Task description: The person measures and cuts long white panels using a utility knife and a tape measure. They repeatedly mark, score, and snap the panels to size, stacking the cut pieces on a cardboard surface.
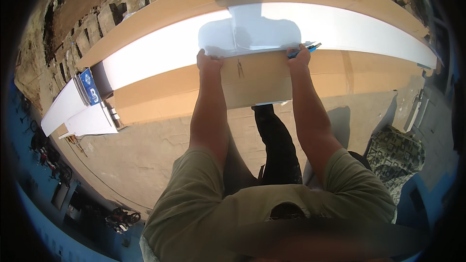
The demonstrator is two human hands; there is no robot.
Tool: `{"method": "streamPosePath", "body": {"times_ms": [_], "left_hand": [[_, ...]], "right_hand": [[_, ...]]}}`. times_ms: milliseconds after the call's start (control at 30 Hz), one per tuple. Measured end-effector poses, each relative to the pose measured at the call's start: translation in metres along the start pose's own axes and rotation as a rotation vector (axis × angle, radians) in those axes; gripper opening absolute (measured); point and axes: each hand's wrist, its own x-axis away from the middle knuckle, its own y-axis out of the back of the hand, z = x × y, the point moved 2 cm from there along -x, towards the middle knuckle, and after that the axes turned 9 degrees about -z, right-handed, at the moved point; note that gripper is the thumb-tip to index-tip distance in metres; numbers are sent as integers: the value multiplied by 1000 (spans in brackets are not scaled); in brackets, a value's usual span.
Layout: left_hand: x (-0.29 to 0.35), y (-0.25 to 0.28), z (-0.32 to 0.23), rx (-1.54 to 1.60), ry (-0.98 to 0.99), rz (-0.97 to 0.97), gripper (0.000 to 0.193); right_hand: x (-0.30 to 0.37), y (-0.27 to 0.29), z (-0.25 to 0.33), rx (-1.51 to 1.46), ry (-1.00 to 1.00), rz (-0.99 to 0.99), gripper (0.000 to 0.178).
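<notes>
A long white sheet (335,26) lies across a larger sheet of brown cardboard (160,90), with the shadow of a head and shoulders on it. At the sheet's near edge, left of centre, my left hand (208,61) is closed on the border. My right hand (300,57) is at the same edge farther right, fingers wrapped round a slim blue cutter knife (314,47) that points right. The fingers' undersides are hidden. A thin, forked dark shape (240,68) shows on the cardboard between my hands; whether object or mark, I cannot tell.
Stacked white pieces (90,119) and a blue printed panel (89,86) lie at the left end. Stone blocks (107,19) line the far side. A patterned cloth (395,157) is on the right, and motorbikes (121,218) stand at lower left.
</notes>
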Motion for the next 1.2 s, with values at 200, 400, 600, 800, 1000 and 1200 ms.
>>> {"method": "streamPosePath", "body": {"times_ms": [200,400,600,800,1000,1200], "left_hand": [[2,6,3,338,7,162,69],[53,8,26,225,-57,271,78],[176,22,20,220,36,293,79],[339,66,-13,222,33,488,63],[422,88,-39,252,107,675,53],[454,145,-38,-446,-213,511,41]], "right_hand": [[15,15,15,-30,17,4,22],[47,38,40,-66,191,252,32],[111,75,82,130,483,136,39],[197,100,166,-99,456,169,43],[257,114,267,-92,616,630,55],[253,125,287,-7,599,580,55]]}}
